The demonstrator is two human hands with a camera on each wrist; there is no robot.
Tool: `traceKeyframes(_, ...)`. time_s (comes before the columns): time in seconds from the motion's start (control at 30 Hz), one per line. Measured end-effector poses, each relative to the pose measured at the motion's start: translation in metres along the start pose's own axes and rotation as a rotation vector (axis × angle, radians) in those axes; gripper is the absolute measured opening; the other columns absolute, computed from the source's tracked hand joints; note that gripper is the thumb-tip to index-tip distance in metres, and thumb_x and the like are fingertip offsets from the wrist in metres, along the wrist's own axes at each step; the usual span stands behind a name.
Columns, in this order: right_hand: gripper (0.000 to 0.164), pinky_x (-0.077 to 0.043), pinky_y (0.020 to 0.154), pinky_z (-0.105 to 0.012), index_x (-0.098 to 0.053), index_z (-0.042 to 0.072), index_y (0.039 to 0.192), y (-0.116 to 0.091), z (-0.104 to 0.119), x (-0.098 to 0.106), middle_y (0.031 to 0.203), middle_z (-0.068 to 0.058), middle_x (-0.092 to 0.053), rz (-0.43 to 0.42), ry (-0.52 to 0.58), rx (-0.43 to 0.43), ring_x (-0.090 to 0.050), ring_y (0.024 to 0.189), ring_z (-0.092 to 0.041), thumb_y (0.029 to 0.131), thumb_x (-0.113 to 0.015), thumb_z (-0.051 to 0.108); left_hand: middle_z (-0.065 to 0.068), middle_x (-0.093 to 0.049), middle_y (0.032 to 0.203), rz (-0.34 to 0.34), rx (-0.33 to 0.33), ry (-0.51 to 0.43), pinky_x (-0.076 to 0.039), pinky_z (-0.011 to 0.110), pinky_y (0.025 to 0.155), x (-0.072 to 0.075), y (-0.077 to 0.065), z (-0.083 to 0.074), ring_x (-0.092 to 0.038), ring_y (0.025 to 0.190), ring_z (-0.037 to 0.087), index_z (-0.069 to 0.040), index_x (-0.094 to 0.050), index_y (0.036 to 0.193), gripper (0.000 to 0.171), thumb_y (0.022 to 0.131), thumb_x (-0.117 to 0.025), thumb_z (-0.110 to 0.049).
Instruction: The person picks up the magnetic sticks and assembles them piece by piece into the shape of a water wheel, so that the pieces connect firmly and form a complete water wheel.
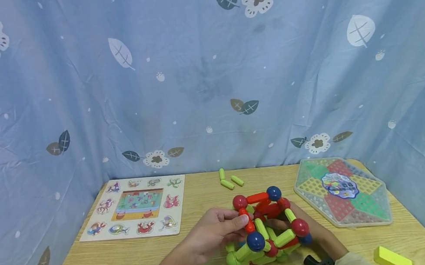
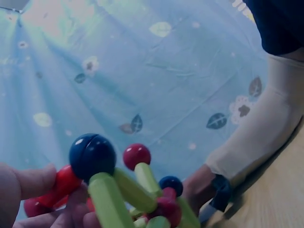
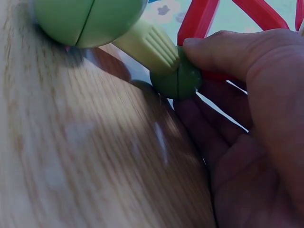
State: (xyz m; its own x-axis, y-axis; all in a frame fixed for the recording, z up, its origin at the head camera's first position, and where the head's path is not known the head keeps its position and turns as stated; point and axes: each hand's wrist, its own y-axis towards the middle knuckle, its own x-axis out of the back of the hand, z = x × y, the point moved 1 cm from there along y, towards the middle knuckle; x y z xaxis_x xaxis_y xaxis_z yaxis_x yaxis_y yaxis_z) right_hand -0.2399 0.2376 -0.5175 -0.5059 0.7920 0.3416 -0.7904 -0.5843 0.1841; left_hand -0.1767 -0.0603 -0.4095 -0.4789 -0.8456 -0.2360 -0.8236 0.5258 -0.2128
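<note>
A ball-and-rod toy structure in red, blue and lime green stands near the front of the table, between both hands. My left hand pinches a red rod on its upper left side, between a dark red ball and a blue ball. In the left wrist view, thumb and fingers are on that red rod. Reaching round the structure's right side, my right hand grips a green ball low down by the tabletop. In the head view the structure hides most of the right fingers.
Several loose green rods lie behind the structure. A wooden sea-animal puzzle board is at the left, and a clear hexagonal board-game case at the right. A yellow block sits front right. A blue patterned curtain encloses the table.
</note>
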Motion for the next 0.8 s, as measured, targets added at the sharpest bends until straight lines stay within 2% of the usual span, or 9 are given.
traceKeyframes(0.23, 0.042, -0.06, 0.103, -0.029, -0.061, 0.013, 0.15, 0.001, 0.0, -0.002, 0.133, -0.009, -0.079, -0.002, 0.026, -0.011, -0.078, 0.116, -0.026, 0.109, -0.064, 0.007, 0.0, -0.075, 0.088, -0.085, 0.001, -0.037, -0.061, 0.021, 0.075, -0.005, -0.001, 0.006, -0.069, 0.076, 0.01, 0.004, -0.078, 0.115, 0.027, 0.106, -0.075, -0.021)
traceKeyframes(0.4, 0.041, -0.06, 0.103, -0.029, -0.063, 0.012, 0.149, 0.001, -0.001, -0.002, 0.132, -0.008, -0.079, -0.01, 0.008, -0.012, -0.078, 0.116, -0.025, 0.108, -0.066, 0.008, 0.006, -0.08, 0.093, -0.058, -0.048, 0.064, -0.064, 0.026, 0.079, 0.005, -0.007, 0.001, -0.074, 0.08, 0.013, 0.005, -0.078, 0.12, 0.032, 0.106, -0.074, -0.024)
traceKeyframes(0.5, 0.04, -0.061, 0.101, -0.03, -0.064, 0.012, 0.148, 0.001, -0.002, -0.002, 0.132, -0.008, -0.079, -0.006, -0.003, 0.002, -0.078, 0.114, -0.025, 0.108, -0.066, 0.008, 0.013, -0.083, 0.101, -0.023, -0.097, 0.148, -0.066, 0.031, 0.084, 0.025, -0.006, -0.006, -0.078, 0.085, 0.017, 0.008, -0.076, 0.124, 0.038, 0.106, -0.075, -0.025)
traceKeyframes(0.57, 0.04, -0.061, 0.1, -0.03, -0.065, 0.013, 0.148, 0.001, -0.003, -0.001, 0.132, -0.007, -0.079, -0.004, -0.011, 0.005, -0.079, 0.113, -0.024, 0.108, -0.067, 0.009, 0.015, -0.082, 0.109, -0.003, -0.126, 0.163, -0.066, 0.033, 0.088, 0.045, 0.001, -0.009, -0.079, 0.091, 0.019, 0.009, -0.073, 0.129, 0.041, 0.106, -0.075, -0.025)
traceKeyframes(0.7, 0.04, -0.062, 0.097, -0.031, -0.068, 0.016, 0.145, 0.001, -0.005, 0.0, 0.129, -0.005, -0.08, -0.006, -0.029, 0.006, -0.079, 0.111, -0.023, 0.106, -0.07, 0.009, 0.02, -0.078, 0.125, 0.025, -0.212, 0.15, -0.064, 0.037, 0.099, 0.09, 0.029, -0.005, -0.079, 0.107, 0.021, 0.009, -0.066, 0.139, 0.045, 0.108, -0.072, -0.022)
traceKeyframes(0.8, 0.039, -0.063, 0.095, -0.032, -0.069, 0.014, 0.144, 0.0, -0.007, 0.0, 0.128, -0.007, -0.081, 0.0, -0.034, 0.016, -0.08, 0.109, -0.023, 0.105, -0.071, 0.009, 0.023, -0.075, 0.134, 0.017, -0.286, 0.181, -0.061, 0.041, 0.107, 0.116, 0.056, 0.003, -0.077, 0.121, 0.03, 0.008, -0.063, 0.144, 0.045, 0.109, -0.07, -0.019)
